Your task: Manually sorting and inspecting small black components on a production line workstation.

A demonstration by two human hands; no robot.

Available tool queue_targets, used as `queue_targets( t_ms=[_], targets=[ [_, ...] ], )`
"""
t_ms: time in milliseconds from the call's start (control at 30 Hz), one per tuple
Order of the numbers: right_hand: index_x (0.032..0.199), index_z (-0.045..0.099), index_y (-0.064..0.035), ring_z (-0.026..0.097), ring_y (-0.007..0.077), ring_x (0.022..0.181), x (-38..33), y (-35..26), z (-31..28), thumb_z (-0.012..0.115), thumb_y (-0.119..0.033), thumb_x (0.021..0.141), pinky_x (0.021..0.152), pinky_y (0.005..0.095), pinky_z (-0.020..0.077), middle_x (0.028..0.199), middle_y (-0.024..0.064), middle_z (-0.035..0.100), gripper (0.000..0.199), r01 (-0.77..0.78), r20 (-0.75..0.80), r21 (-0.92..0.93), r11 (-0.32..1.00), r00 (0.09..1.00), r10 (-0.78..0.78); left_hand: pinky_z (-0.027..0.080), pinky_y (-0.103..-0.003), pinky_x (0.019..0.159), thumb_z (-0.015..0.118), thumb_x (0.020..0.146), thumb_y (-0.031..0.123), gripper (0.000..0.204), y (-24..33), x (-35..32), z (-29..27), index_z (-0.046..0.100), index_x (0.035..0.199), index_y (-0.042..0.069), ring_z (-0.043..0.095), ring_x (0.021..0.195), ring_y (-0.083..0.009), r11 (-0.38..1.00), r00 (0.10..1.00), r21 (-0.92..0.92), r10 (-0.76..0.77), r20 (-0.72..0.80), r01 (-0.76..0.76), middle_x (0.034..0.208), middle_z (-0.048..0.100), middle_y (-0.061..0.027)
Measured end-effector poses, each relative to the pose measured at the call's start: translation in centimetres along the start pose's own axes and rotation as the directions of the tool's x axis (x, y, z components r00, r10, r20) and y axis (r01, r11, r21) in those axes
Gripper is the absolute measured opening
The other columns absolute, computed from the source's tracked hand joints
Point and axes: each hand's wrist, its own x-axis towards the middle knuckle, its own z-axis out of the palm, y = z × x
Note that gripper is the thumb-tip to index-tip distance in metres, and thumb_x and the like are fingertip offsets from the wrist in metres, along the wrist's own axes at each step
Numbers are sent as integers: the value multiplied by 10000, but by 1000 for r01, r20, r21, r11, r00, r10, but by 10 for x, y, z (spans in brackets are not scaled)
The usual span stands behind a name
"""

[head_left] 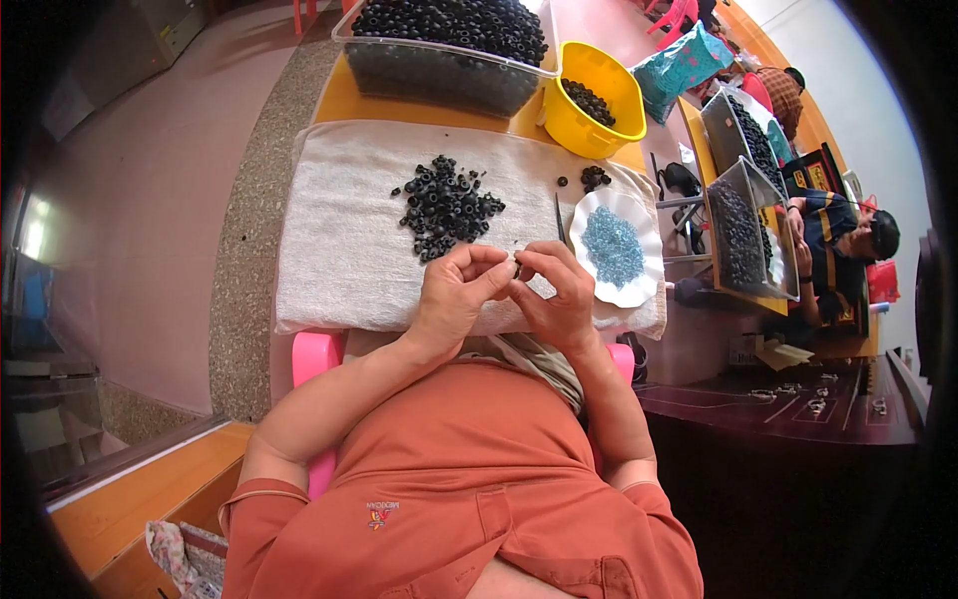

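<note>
My left hand (461, 292) and my right hand (559, 290) meet over the near edge of a white towel (344, 220). Both are closed, their fingertips pinching a small black piece (517, 268) mostly hidden by the fingers. Just beyond my left hand lies a loose heap of small black ring-shaped pieces (446, 208). To the right of my right hand sits a white scalloped plate (644, 285) holding many tiny clear-blue pieces (612, 246). A thin dark tool, perhaps tweezers (560, 217), lies by the plate's left side. Several more black pieces (595, 179) rest above the plate.
A clear bin (439, 75) full of black pieces stands at the far edge, beside a yellow tub (611, 143) with more. On the right, another person (843, 225) works at a table with clear bins (738, 225). A pink chair (317, 357) is under me.
</note>
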Motion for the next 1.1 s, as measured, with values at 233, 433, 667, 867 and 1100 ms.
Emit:
queue_targets(
  t_ms=[233, 433, 667, 867, 1100],
  targets=[
    [998, 653, -8, 625, 174, 694, 2, -3, -4, 809, -5, 685, 611, 278, 514, 919, 114, 636, 350, 2, -1, -54, 999, 1000, -2, 501, -217, 705, 619, 957, 198, 192, -1, -1, -5, 678, 1012, 24, 623, 754, -75, 993, 994, 47, -106, 30, 105, 887, 693, -37],
    [979, 645, -3, 634, 194, 685, 1, -2, -3, 793, 12, 690, 593, 289, 516, 920, 124, 633, 325, 25, -8, -66, 997, 1000, -25, 501, -215, 701, 618, 958, 196, 195, -1, -2, -5, 681, 1007, 19, 627, 756, -78, 991, 991, 31, -130, 38, 129, 883, 695, -45],
    [944, 631, 11, 640, 244, 675, -1, -4, -1, 761, 10, 719, 581, 305, 515, 861, 141, 636, 260, 96, 11, -144, 985, 995, -95, 511, -220, 710, 616, 956, 185, 189, -5, -2, -5, 675, 997, 10, 632, 762, -87, 991, 990, 8, -136, 43, 136, 893, 692, -49],
    [948, 628, 1, 643, 244, 679, 0, -6, -2, 752, 3, 739, 572, 311, 517, 860, 132, 639, 243, 69, 7, -115, 991, 998, -69, 521, -233, 723, 621, 954, 196, 192, 1, -3, -2, 669, 998, 15, 621, 771, -83, 989, 990, 51, -141, 21, 140, 886, 682, -43],
    [1000, 633, 3, 604, 133, 681, 21, 8, -29, 763, -30, 782, 614, 258, 497, 800, 77, 625, 257, -149, 20, -119, 982, 988, 153, 529, -249, 726, 628, 954, 211, 224, 1, -1, -2, 645, 1057, 13, 598, 766, -78, 992, 993, 69, -100, -55, 104, 925, 674, -44]
  ],
)
